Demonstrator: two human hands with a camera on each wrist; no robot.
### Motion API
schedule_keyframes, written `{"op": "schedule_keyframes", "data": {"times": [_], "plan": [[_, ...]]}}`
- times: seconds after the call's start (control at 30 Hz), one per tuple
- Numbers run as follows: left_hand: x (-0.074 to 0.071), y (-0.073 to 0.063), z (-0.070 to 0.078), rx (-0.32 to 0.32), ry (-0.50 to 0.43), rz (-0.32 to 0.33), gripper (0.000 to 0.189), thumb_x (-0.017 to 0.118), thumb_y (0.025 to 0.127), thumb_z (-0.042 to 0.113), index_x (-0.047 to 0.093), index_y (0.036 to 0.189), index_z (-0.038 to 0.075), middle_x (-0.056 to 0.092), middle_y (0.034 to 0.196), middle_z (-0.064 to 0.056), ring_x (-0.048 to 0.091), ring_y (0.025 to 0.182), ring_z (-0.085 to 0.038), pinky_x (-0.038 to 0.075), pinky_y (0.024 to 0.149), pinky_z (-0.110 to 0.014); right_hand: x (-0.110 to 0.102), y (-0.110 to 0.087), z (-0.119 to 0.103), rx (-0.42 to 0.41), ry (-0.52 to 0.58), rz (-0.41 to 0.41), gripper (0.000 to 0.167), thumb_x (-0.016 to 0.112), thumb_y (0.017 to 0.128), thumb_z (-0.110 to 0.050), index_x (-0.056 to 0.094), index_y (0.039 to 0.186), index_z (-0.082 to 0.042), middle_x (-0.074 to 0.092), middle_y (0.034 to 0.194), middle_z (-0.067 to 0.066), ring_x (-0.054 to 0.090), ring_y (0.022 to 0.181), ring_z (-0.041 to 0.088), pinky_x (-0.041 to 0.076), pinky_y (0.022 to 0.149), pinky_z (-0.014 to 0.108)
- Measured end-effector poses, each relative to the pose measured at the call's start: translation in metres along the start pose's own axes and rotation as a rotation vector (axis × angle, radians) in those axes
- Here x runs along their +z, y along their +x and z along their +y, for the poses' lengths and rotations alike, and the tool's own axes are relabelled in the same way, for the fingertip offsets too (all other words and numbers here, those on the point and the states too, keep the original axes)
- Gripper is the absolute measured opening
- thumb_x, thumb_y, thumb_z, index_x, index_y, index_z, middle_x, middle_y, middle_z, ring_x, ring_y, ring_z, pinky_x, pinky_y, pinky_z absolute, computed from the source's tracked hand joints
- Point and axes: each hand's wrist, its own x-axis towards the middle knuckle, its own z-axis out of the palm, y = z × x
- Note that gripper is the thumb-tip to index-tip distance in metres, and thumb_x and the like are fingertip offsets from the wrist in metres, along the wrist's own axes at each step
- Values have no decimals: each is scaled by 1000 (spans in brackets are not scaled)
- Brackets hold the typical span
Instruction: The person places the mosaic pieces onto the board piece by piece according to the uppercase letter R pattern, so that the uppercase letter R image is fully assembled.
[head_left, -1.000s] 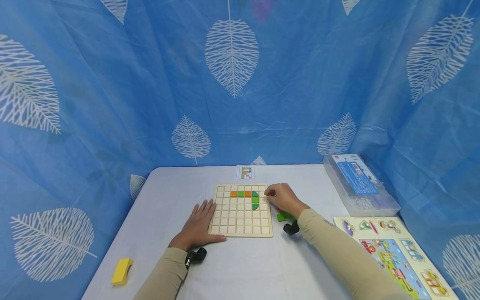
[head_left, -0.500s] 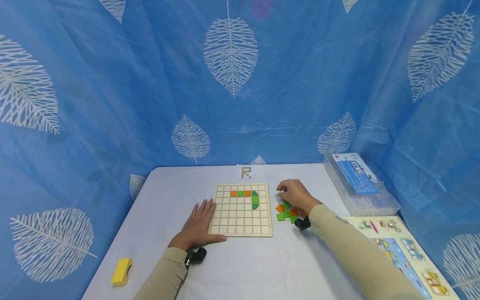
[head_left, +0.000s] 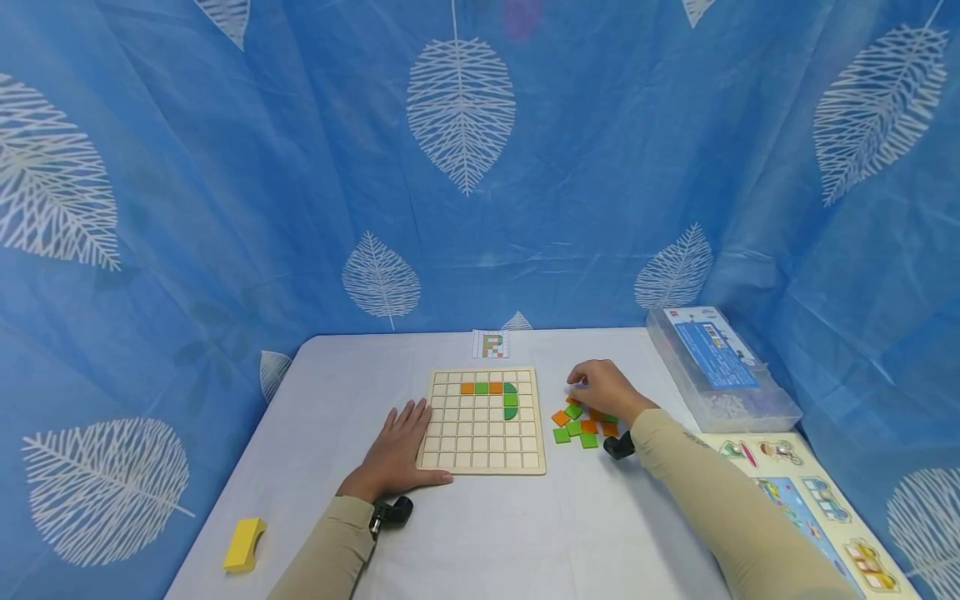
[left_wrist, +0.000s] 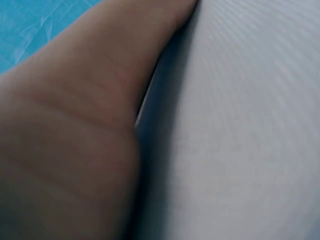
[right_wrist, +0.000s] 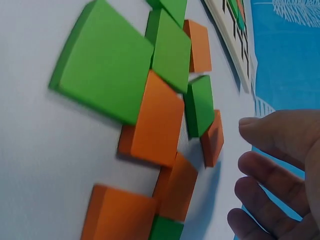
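Note:
My left hand (head_left: 397, 454) lies flat at the left edge of a gridded wooden board (head_left: 480, 446), its fingers and thumb touching the rim. On the board an orange tile (head_left: 496, 387), other square tiles and rounded green pieces (head_left: 511, 412) form a hooked row. My right hand (head_left: 606, 390) hovers above a loose pile right of the board. In the right wrist view its loosely bent fingers (right_wrist: 270, 187) hold nothing and stand apart from a green tile (right_wrist: 107, 62) and an orange tile (right_wrist: 157, 125). The left wrist view shows only blurred hand and cloth.
A small pattern card (head_left: 491, 343) lies behind the board. At the right stand a clear plastic box (head_left: 742, 408) and a picture puzzle board (head_left: 817, 533), partly covered by the right sleeve. A yellow arch block (head_left: 243, 544) sits at the front left.
My right hand has moved right, away from the board's right edge to over the pile, bringing more tiles into sight. My left hand stays in place.

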Motion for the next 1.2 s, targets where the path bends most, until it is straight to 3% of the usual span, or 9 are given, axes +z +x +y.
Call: {"op": "schedule_keyframes", "data": {"times": [0.17,0.73,1.2], "plan": [[0,0,0,-17,26,-19,134,64,75,91,23,167,3,15,174,-13,8,159,-32,4,126,-52,-3,-2,2,1,-13,-9,19,80,96,-12,79,113,-7,72,110,5,63,96,24,57,91,45],[-1,-1,0,-6,20,-11,133,63,76,91,24,167,2,18,173,-15,10,159,-34,6,126,-53,-3,-3,0,12,20,-61,15,80,93,-6,79,109,-9,71,103,2,62,88,20,58,85,41],[-2,-1,0,12,9,3,133,65,76,89,25,166,0,19,172,-16,12,159,-35,9,126,-55,0,-2,1,6,8,-96,18,80,91,-1,79,106,-10,69,100,1,60,89,23,56,87,41]]}}
